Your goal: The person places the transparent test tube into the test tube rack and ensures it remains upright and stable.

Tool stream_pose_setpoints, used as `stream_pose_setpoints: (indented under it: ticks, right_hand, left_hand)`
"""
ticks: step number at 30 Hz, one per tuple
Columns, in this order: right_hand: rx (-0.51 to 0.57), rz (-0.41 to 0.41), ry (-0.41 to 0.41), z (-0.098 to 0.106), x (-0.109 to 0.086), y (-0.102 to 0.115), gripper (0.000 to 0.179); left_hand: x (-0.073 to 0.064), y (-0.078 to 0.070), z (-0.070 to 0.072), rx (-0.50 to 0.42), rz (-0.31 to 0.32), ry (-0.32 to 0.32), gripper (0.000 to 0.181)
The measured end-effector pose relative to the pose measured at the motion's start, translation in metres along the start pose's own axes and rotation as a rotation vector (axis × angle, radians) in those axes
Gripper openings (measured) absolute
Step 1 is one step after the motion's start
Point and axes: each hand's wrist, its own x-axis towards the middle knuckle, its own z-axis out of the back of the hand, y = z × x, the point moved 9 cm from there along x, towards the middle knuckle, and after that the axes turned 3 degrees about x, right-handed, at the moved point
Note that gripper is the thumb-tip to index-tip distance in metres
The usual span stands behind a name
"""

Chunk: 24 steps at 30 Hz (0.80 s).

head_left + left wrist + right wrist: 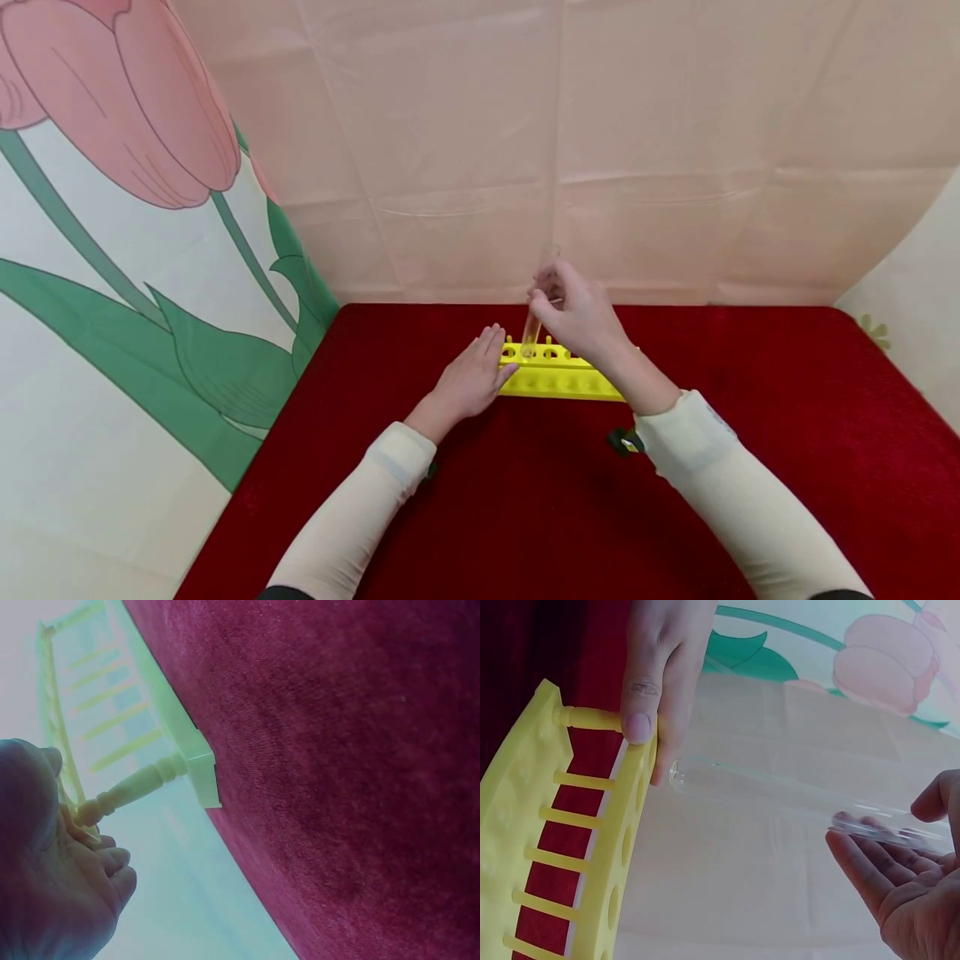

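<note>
A yellow test tube rack point(558, 385) stands on the red-covered table, with a row of round holes along its top bar. My left hand point(468, 379) holds the rack's left end, thumb on the near side and fingers behind; the left wrist view shows the fingertips point(120, 874) past the end of the bar. Above the rack, my right hand point(585, 321) pinches a clear glass test tube point(531, 332) between thumb and fingers. The tube leans slightly. In the right wrist view its rounded end point(678, 777) is just above the rack's holes, close to the left hand.
Red velvety cloth point(510, 500) covers the table. A pink hanging backdrop point(450, 167) rises behind its far edge, with a large tulip print point(150, 100) at the left. A small dark device point(624, 442) shows below the right wrist.
</note>
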Motion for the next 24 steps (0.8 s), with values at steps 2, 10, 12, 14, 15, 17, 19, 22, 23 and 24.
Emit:
stream_pose_setpoints:
  ticks: [2, 10, 12, 14, 15, 17, 19, 22, 23, 24]
  right_hand:
    - [0.008, 0.005, -0.002, -0.001, 0.001, 0.001, 0.019]
    - [0.003, 0.015, 0.000, -0.006, 0.001, 0.003, 0.021]
    - [0.008, 0.022, 0.004, -0.007, 0.002, 0.004, 0.022]
    - [0.015, 0.024, 0.007, -0.008, 0.002, 0.004, 0.021]
    - [0.022, 0.022, 0.010, -0.009, 0.002, 0.004, 0.022]
    - [0.038, 0.014, 0.014, -0.011, 0.003, 0.003, 0.021]
    - [0.048, 0.006, 0.017, -0.013, 0.003, 0.002, 0.021]
    - [0.052, 0.003, 0.021, -0.016, 0.004, 0.001, 0.020]
    - [0.053, 0.003, 0.023, -0.017, 0.004, 0.001, 0.020]
    - [0.053, 0.003, 0.025, -0.017, 0.004, 0.001, 0.021]
  left_hand:
    - [0.000, 0.000, 0.000, -0.004, -0.001, -0.002, 0.074]
    - [0.001, 0.001, 0.000, -0.017, 0.003, 0.002, 0.075]
    - [0.001, 0.001, -0.001, -0.018, 0.005, 0.004, 0.075]
    - [0.000, 0.001, -0.001, -0.017, 0.006, 0.005, 0.075]
    - [0.000, 0.001, -0.001, -0.017, 0.006, 0.006, 0.075]
    - [0.000, 0.001, -0.001, -0.019, 0.008, 0.010, 0.076]
    - [0.000, 0.002, -0.002, -0.017, 0.009, 0.015, 0.076]
    - [0.000, 0.002, -0.002, -0.017, 0.010, 0.021, 0.077]
    - [0.000, 0.002, -0.002, -0.018, 0.011, 0.021, 0.077]
    - [0.000, 0.003, -0.002, -0.017, 0.012, 0.022, 0.077]
